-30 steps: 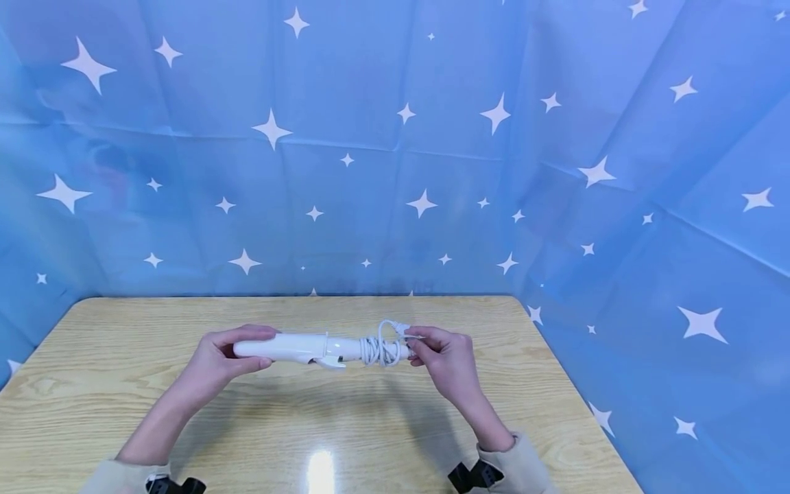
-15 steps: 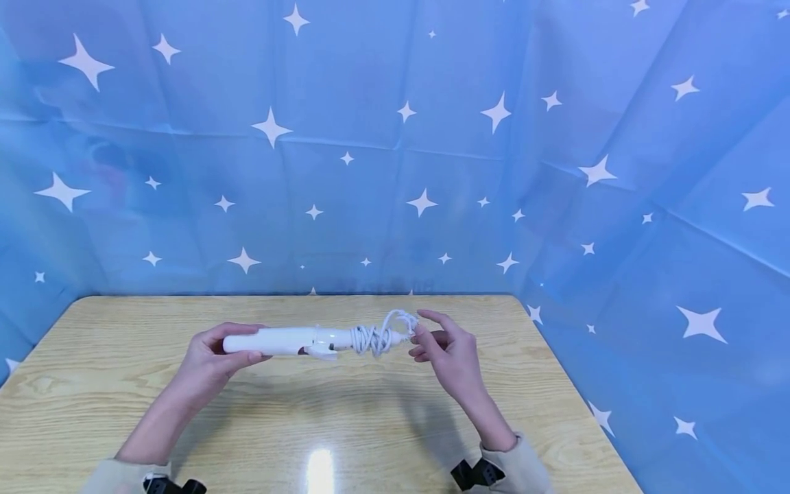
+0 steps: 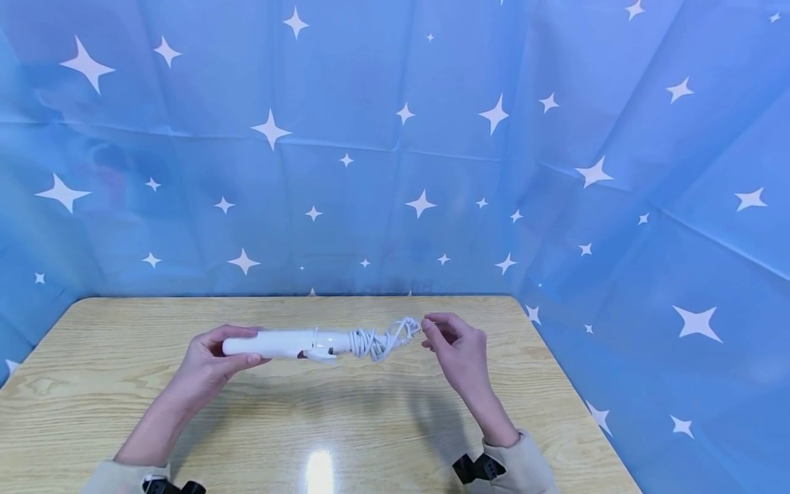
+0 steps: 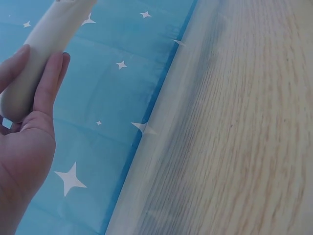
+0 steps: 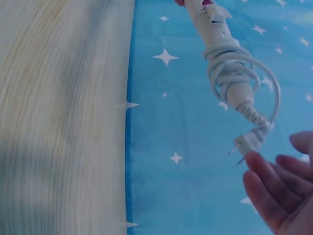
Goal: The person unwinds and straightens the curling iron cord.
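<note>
A white curling iron is held up above the table, roughly level, with its white cord wound round the right-hand part. My left hand grips the thick left end between thumb and fingers; the left wrist view shows this grip on the smooth white body. At the right end, the cord makes a loose loop, and the two-pin plug hangs by it. My right hand is right beside the plug. In the right wrist view its fingers are spread loosely, one fingertip close to or touching the plug.
Below the hands lies a light wood-grain table with rounded far corners. A blue curtain with white stars stands behind it and along the right side. Each wrist carries a black strapped device.
My right hand has shifted slightly right, away from the wound cord, and the cord loop with the plug has come out rightward. My left hand moved slightly left, still holding the curling iron.
</note>
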`<act>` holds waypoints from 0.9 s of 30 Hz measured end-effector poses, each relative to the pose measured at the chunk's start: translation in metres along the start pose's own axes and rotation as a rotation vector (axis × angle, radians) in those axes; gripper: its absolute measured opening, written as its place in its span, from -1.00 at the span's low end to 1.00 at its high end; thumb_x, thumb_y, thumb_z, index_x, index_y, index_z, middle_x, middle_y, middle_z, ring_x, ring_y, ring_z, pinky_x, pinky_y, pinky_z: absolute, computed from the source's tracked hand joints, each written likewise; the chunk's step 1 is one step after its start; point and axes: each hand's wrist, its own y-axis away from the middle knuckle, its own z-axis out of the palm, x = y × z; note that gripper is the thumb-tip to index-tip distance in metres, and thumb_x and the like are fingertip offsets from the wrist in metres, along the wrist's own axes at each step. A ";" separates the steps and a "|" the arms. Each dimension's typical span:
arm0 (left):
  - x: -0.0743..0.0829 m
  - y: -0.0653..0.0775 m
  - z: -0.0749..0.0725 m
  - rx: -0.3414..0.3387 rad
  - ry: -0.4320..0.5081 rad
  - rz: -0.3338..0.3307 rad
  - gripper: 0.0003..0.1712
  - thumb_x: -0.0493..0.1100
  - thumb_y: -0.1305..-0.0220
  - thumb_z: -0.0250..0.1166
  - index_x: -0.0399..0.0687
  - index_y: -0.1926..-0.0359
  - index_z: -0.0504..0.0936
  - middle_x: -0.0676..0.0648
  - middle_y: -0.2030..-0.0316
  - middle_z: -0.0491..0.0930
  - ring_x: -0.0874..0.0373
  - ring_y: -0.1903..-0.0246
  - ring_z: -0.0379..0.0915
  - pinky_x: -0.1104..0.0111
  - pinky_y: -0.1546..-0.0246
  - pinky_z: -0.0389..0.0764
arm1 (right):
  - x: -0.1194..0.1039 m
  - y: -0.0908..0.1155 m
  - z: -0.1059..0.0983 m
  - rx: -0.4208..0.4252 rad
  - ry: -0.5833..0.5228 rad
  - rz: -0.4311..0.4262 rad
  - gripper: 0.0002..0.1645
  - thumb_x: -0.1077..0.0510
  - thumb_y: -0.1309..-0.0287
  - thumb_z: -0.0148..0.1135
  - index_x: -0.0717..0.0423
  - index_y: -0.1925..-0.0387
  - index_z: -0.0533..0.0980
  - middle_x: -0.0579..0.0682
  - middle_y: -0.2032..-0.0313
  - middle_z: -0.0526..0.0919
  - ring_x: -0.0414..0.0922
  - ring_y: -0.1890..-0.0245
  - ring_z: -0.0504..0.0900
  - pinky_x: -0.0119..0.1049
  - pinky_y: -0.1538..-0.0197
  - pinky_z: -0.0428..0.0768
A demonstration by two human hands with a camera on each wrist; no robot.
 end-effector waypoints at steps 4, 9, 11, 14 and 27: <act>-0.001 0.001 0.000 -0.008 0.002 0.006 -0.38 -0.76 -0.14 0.18 -0.15 -0.07 0.74 -0.09 -0.08 0.66 0.05 -0.07 0.55 0.11 -0.07 0.69 | 0.002 -0.006 0.001 -0.015 -0.012 -0.071 -0.83 0.23 -0.29 0.41 0.17 0.10 0.73 0.05 0.23 0.80 -0.02 0.28 0.78 -0.30 0.24 0.80; -0.001 0.002 -0.001 -0.017 -0.013 0.000 -0.40 -0.74 -0.16 0.18 -0.16 -0.07 0.74 -0.09 -0.08 0.66 0.05 -0.06 0.56 0.09 -0.05 0.70 | 0.006 -0.011 0.002 -0.235 -0.070 -0.121 -0.63 0.25 -0.36 0.34 0.20 -0.16 0.63 0.09 -0.20 0.64 0.03 -0.21 0.60 -0.01 -0.24 0.66; -0.001 0.002 -0.001 -0.016 -0.023 -0.002 -0.41 -0.74 -0.16 0.19 -0.17 -0.06 0.73 -0.08 -0.09 0.65 0.05 -0.05 0.57 0.09 -0.05 0.71 | 0.007 -0.012 0.002 -0.303 -0.075 -0.144 -0.61 0.26 -0.40 0.28 0.23 -0.20 0.60 0.10 -0.28 0.59 0.04 -0.31 0.52 0.06 -0.31 0.58; -0.001 0.002 -0.003 -0.015 -0.022 -0.005 -0.42 -0.74 -0.17 0.18 -0.17 -0.07 0.73 -0.09 -0.10 0.64 0.03 -0.05 0.57 0.09 -0.06 0.70 | 0.008 -0.012 0.003 -0.362 -0.106 -0.158 -0.65 0.29 -0.43 0.22 0.26 -0.19 0.60 0.10 -0.27 0.59 0.06 -0.32 0.50 0.09 -0.31 0.58; 0.000 0.005 -0.011 0.001 0.040 0.020 -0.39 -0.75 -0.22 0.10 -0.17 -0.09 0.72 -0.14 -0.09 0.66 0.05 -0.08 0.55 0.10 -0.08 0.68 | 0.018 -0.009 -0.002 -0.255 -0.060 -0.286 -0.77 0.44 -0.24 0.34 0.25 0.10 0.74 0.05 0.25 0.79 -0.10 0.42 0.68 -0.38 0.45 0.67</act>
